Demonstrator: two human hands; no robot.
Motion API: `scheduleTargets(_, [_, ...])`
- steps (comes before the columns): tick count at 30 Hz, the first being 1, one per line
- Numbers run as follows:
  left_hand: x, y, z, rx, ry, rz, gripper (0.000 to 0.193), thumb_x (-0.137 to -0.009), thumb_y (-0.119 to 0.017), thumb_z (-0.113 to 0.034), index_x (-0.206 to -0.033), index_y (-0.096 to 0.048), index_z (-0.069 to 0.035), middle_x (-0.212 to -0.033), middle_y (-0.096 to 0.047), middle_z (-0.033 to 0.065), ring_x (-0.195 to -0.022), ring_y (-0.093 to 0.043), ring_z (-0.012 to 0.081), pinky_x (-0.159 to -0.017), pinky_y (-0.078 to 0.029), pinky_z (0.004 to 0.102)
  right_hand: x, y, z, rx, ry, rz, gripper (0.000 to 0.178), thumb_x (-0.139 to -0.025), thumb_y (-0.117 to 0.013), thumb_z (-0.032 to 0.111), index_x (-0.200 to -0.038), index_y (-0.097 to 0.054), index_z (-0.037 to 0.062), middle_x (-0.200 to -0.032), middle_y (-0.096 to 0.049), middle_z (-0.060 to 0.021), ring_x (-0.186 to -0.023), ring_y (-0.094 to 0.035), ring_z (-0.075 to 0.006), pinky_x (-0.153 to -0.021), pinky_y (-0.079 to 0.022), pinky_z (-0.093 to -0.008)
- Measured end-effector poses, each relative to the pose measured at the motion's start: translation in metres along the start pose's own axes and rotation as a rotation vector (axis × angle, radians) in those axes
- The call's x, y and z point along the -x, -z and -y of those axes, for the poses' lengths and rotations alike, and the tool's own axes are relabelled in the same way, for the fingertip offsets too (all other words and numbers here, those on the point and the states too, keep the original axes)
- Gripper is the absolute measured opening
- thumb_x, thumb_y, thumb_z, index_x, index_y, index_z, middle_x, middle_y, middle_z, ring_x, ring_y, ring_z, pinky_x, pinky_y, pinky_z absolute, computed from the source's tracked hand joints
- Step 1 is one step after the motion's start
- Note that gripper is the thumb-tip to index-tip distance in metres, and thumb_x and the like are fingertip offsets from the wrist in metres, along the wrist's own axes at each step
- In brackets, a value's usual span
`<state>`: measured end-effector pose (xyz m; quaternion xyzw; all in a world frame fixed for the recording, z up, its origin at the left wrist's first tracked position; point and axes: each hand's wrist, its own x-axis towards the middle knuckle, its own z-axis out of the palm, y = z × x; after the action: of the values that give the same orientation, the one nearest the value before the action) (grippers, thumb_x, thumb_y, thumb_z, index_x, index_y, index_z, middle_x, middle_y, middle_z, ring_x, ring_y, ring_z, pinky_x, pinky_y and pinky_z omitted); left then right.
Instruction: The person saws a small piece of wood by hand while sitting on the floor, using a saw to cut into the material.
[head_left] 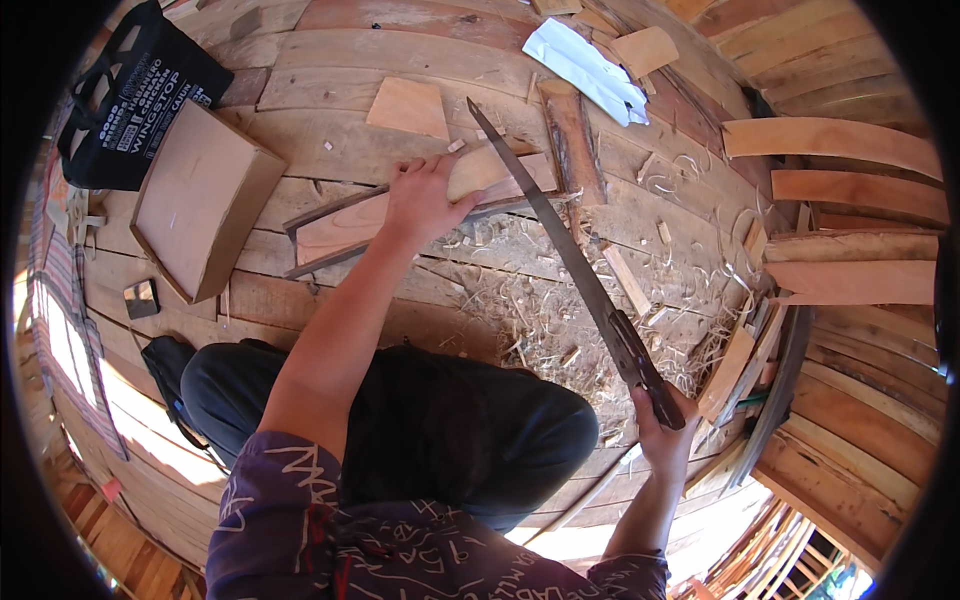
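In my right hand [662,425] is the dark handle of a machete [570,250]. Its long blade slants up and to the left, crossing over the right end of the wood. My left hand [425,195] grips a short pale wooden block [485,172], fingers over its far side and thumb on the near side. That block rests on a longer, dark-edged wooden board [340,228] lying on the floor. Blade and block overlap in view; whether they touch I cannot tell.
Shavings and chips [560,310] litter the plank floor. A cardboard box [205,200] and black bag [145,95] stand at left, a phone-like dark square [141,298] nearby. Farther off lie a bark-edged piece [573,140] and light-blue sheet [585,70]. Wooden slats [850,200] rise at right.
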<state>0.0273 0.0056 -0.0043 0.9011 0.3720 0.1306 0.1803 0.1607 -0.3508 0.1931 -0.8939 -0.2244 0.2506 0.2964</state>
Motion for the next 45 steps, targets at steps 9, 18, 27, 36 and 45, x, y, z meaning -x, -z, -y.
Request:
scheduleTargets(9, [-0.001,-0.005,0.001,0.034,-0.005,-0.036,0.067,-0.077,-0.071,-0.053,-0.117,-0.059,-0.001,-0.109,-0.066,0.0163,-0.101,-0.063,0.0309,-0.092,-0.038,0.0437,0.019,-0.032,-0.014,-0.266,0.06,-0.237,0.02,-0.089,-0.071,0.013,-0.078,-0.064,-0.0022,-0.054,-0.053,0.0004,-0.048,-0.047,-0.0049,-0.045,-0.031,-0.023])
scheduleTargets(18, [0.001,0.0,0.004,0.061,-0.044,0.014,0.066,-0.078,-0.071,-0.043,-0.123,-0.053,0.001,-0.109,-0.064,0.0218,-0.107,-0.059,0.0356,-0.094,-0.041,0.047,-0.028,-0.055,0.004,-0.277,0.116,-0.162,0.021,-0.091,-0.07,0.015,-0.077,-0.064,-0.0007,-0.056,-0.056,0.0004,-0.049,-0.049,-0.0049,-0.045,-0.034,-0.0225])
scheduleTargets(27, [0.003,-0.004,0.004,-0.002,-0.007,0.017,0.059,-0.082,-0.067,-0.04,-0.121,-0.053,0.002,-0.106,-0.065,0.0202,-0.101,-0.061,0.0356,-0.088,-0.045,0.0464,-0.059,-0.098,0.016,-0.287,0.075,-0.046,0.019,-0.091,-0.071,0.014,-0.085,-0.068,-0.0031,-0.059,-0.055,0.0027,-0.051,-0.047,-0.0023,-0.046,-0.034,-0.0227])
scheduleTargets(36, [0.002,-0.002,0.006,0.012,-0.071,-0.025,0.056,-0.081,-0.069,-0.042,-0.115,-0.056,0.001,-0.106,-0.066,0.0184,-0.101,-0.063,0.0316,-0.087,-0.046,0.0463,-0.039,-0.069,0.025,-0.178,0.051,-0.051,0.015,-0.09,-0.071,0.012,-0.089,-0.07,-0.0034,-0.06,-0.055,0.0035,-0.054,-0.044,-0.0016,-0.047,-0.031,-0.0215])
scheduleTargets(45, [0.0,-0.003,0.002,-0.022,0.01,0.049,0.056,-0.083,-0.067,-0.043,-0.116,-0.055,0.001,-0.103,-0.067,0.0177,-0.101,-0.063,0.031,-0.088,-0.046,0.0463,-0.037,-0.067,0.042,-0.115,0.069,-0.044,0.017,-0.09,-0.072,0.011,-0.081,-0.066,-0.0021,-0.057,-0.051,0.0043,-0.052,-0.04,-0.0007,-0.046,-0.027,-0.0221])
